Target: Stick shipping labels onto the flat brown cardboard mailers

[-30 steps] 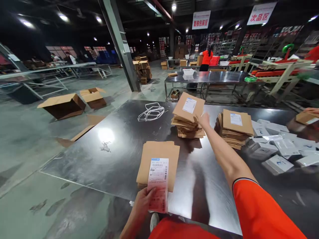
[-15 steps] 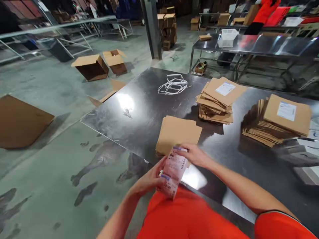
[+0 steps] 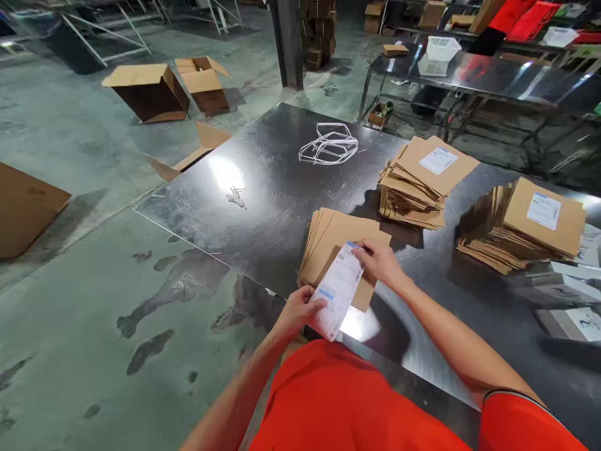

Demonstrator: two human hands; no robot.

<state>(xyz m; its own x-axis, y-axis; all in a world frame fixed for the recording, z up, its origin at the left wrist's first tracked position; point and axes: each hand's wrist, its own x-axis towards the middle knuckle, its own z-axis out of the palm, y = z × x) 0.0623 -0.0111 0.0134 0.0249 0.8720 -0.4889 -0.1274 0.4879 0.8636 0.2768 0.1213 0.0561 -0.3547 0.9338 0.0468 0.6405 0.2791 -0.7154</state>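
A strip of printed shipping labels (image 3: 339,285) slants between my two hands, just in front of my red shirt. My left hand (image 3: 300,311) pinches its lower left edge, thumb on top. Fingers of my right hand (image 3: 379,260) close on the upper right end. Beneath and behind the strip, a fanned stack of brown cardboard mailers (image 3: 323,241) lies near the table's front edge; no label shows on its top. Farther back sits a pile of mailers with a labelled top one (image 3: 422,181). Another labelled pile (image 3: 530,219) stands to the right.
The dark metal table (image 3: 263,232) carries a tangle of white strapping (image 3: 331,147) and a small scrap (image 3: 236,197). White boxes (image 3: 573,313) sit at the right edge. Open cartons (image 3: 150,94) rest on the floor at left. A second metal table (image 3: 493,78) stands behind.
The label strip has been raised slightly up and forward over the mailer stack, with both hands still on it. The mailers beneath now look more fanned out. My view has tilted down.
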